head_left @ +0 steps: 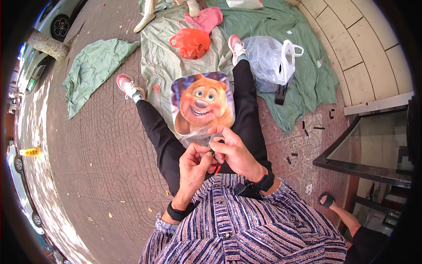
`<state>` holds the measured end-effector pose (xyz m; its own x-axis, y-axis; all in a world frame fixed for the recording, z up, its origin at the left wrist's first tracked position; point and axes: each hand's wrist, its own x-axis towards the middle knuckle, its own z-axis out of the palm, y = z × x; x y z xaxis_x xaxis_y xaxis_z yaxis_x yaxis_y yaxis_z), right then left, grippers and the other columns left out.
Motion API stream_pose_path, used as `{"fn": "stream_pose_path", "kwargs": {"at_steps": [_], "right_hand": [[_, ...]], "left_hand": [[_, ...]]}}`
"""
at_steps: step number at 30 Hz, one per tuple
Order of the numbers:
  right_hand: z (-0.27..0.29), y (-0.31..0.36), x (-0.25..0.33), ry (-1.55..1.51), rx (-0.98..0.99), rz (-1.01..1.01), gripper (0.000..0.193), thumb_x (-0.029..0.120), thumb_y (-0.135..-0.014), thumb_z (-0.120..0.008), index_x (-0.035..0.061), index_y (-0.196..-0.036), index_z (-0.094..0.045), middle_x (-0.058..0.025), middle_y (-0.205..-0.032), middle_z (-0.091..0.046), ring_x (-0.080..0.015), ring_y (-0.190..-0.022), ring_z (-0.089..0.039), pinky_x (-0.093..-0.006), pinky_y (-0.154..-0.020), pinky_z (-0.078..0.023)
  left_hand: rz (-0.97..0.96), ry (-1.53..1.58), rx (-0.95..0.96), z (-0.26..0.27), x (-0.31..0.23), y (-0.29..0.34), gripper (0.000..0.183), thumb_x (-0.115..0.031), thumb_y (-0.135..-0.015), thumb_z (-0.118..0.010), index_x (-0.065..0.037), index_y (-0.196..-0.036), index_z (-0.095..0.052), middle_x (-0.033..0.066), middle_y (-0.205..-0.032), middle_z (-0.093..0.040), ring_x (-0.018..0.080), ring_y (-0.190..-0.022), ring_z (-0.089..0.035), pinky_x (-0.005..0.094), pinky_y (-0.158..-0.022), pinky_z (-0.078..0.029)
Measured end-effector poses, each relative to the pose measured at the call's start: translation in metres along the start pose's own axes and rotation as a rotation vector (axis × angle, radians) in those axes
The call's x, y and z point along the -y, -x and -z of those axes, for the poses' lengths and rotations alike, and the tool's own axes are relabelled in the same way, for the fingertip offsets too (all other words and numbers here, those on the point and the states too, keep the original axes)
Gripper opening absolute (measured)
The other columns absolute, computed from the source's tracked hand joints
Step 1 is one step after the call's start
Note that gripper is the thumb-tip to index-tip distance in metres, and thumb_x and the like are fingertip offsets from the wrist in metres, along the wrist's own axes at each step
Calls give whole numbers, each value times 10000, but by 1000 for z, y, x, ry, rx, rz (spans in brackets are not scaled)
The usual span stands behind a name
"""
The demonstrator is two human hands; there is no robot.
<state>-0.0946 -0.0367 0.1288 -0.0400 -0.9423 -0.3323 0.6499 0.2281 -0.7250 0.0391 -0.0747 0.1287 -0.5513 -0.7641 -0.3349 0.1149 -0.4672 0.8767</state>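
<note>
In front of my lap, my left hand point(194, 166) and my right hand point(237, 154) meet with fingertips pinched together. A small dark part point(212, 153) sits between the fingertips of both hands, its exact kind too small to make out. Another short black piece point(221, 141) shows at my right thumb and forefinger. Just beyond the hands, a crumpled clear plastic bag point(196, 137) rests at the near edge of a square board or cushion point(203, 103) printed with a cartoon bear. Something red and black point(217, 169) shows below my fingers, partly hidden.
Green sheets point(312, 83) and a pale tarp point(160, 48) cover the pavement ahead. On them lie a red plastic bag point(193, 44) and a clear bag point(268, 57). Several small black pieces point(306, 132) lie scattered at right. A glass door point(369, 143) juts in; another person's arm point(345, 218) is nearby.
</note>
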Motion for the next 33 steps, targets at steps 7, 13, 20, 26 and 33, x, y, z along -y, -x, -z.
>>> {"fn": "stream_pose_path", "kwargs": {"at_steps": [7, 13, 20, 26, 33], "right_hand": [[2, -2, -3, 88, 6, 28, 241, 101, -878, -486, 55, -1096, -393, 12, -642, -420, -43, -506, -412, -178, -441, -326], [-7, 8, -2, 1054, -111, 553, 276, 134, -847, -509, 13, -1085, -438, -154, -793, -569, -318, -687, -589, -386, -590, -452], [-6, 5, 0, 1196, 139, 747, 477, 49, -692, -590, 9, -1123, -388, -130, -764, -557, -319, -662, -554, -392, -597, -413], [-2, 14, 5, 1307, 180, 665, 465, 38, -697, -567, 5, -1126, -391, -127, -724, -546, -316, -645, -542, -392, -581, -402], [-3, 10, 1, 1196, 76, 589, 369, 87, -772, -533, 11, -1108, -400, -165, -684, -552, -339, -624, -571, -414, -527, -425]], "left_hand": [[44, -88, -54, -1, -6, -1, 44, -49, -849, -525, -13, -838, -502, 57, -680, -587, 50, -509, -495, 158, -452, -389], [-21, -121, -27, -2, 5, -6, 43, -12, -800, -554, -21, -822, -518, -1, -634, -535, 46, -500, -478, 176, -443, -389], [-80, -87, 3, 0, 2, -1, 55, -56, -838, -558, -31, -875, -526, -11, -690, -546, 34, -554, -493, 162, -491, -394], [-9, -179, 43, 0, 6, 0, 93, -68, -837, -572, 16, -860, -540, -3, -723, -568, 51, -614, -518, 175, -525, -411], [-21, -161, 52, -1, 2, 1, 122, -90, -831, -589, 16, -883, -559, -8, -730, -572, 40, -628, -510, 175, -562, -413]]}}
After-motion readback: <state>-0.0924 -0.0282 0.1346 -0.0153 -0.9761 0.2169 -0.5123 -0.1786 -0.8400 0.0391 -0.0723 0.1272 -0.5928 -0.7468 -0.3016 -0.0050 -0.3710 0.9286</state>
